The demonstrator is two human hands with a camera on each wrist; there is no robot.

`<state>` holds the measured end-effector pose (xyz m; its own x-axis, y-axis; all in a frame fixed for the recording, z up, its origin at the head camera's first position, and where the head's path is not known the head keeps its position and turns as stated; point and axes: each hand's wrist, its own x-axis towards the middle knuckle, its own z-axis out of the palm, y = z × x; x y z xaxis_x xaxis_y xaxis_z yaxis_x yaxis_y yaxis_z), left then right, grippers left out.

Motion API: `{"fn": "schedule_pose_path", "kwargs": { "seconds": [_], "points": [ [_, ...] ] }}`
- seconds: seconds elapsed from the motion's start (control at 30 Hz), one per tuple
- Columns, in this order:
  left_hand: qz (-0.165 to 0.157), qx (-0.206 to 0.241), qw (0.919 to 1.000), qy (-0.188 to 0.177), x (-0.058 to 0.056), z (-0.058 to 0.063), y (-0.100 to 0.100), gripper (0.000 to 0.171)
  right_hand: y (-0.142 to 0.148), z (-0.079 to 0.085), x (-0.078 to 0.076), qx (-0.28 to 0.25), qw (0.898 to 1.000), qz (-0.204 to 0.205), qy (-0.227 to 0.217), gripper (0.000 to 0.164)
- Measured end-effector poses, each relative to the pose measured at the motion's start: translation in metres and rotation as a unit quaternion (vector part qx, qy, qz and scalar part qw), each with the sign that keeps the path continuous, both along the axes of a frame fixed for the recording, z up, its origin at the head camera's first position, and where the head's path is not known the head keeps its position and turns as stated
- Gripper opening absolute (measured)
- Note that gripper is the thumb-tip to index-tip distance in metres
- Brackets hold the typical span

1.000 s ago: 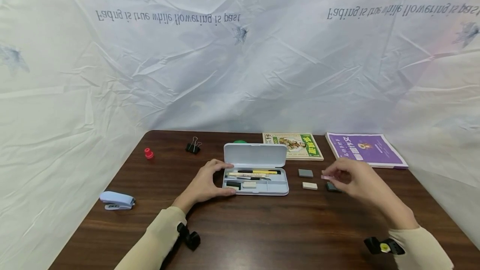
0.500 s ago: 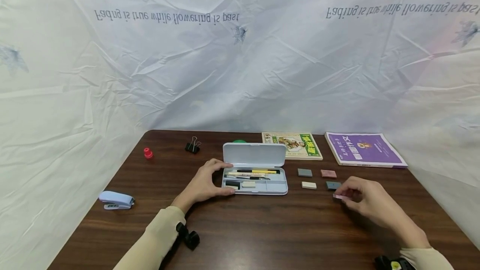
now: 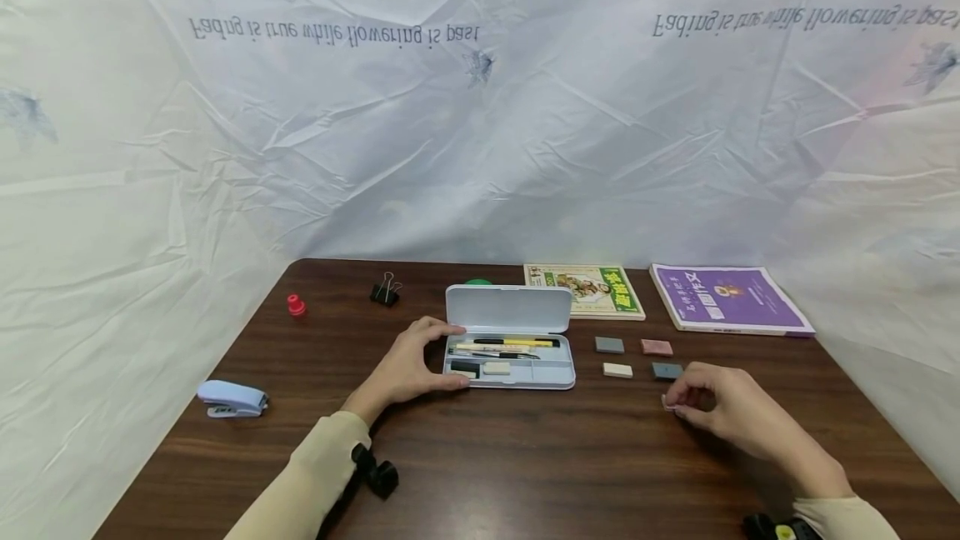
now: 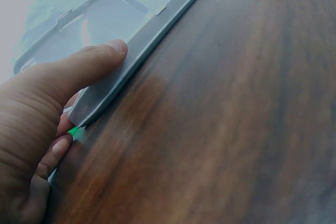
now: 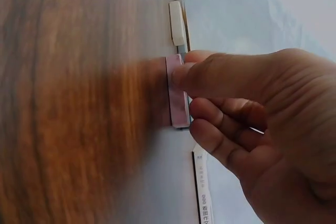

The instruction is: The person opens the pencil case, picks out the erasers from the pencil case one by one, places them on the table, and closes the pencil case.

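Note:
My left hand grips the left end of a pale pencil case, whose lid stands open. In the left wrist view its thumb lies on the case's front wall. Inside are a yellow pencil, pens and two erasers in the front compartment. My right hand pinches a pink eraser between thumb and fingers, low over the table. Just beyond it lie a dark blue-grey eraser, a second pink eraser, a white eraser and a grey eraser.
A purple book and a yellow-green book lie at the back of the brown table. On the left are a light blue stapler, a red bell-shaped piece and a black binder clip. White sheeting hangs behind.
My right hand has let go of one pink eraser in the back row, come nearer and taken hold of another pink one. My left hand has stayed on the pencil case.

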<state>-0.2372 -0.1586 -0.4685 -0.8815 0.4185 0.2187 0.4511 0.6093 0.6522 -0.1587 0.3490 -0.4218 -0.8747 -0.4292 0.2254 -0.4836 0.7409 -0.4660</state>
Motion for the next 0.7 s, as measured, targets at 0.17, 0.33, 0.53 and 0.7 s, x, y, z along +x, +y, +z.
{"fn": "schedule_pose_path", "kwargs": {
  "seconds": [0.17,0.33,0.53,0.7],
  "points": [
    [0.000,0.000,1.0000,-0.002,-0.001,-0.001,0.000,0.079,-0.006,0.005,-0.001,-0.011,0.998,-0.031,0.050,0.034],
    [-0.002,0.005,1.0000,-0.005,-0.001,-0.002,0.000,0.078,-0.017,0.017,-0.007,-0.034,0.994,-0.034,0.094,0.042],
    [-0.003,0.007,0.9999,-0.008,0.000,-0.002,-0.001,0.078,-0.041,0.026,-0.019,-0.082,0.991,-0.008,0.102,0.044],
    [-0.003,0.007,0.9999,-0.008,-0.001,-0.002,-0.001,0.078,-0.065,0.035,-0.031,-0.103,0.993,-0.006,0.064,0.037]
  ]
}}
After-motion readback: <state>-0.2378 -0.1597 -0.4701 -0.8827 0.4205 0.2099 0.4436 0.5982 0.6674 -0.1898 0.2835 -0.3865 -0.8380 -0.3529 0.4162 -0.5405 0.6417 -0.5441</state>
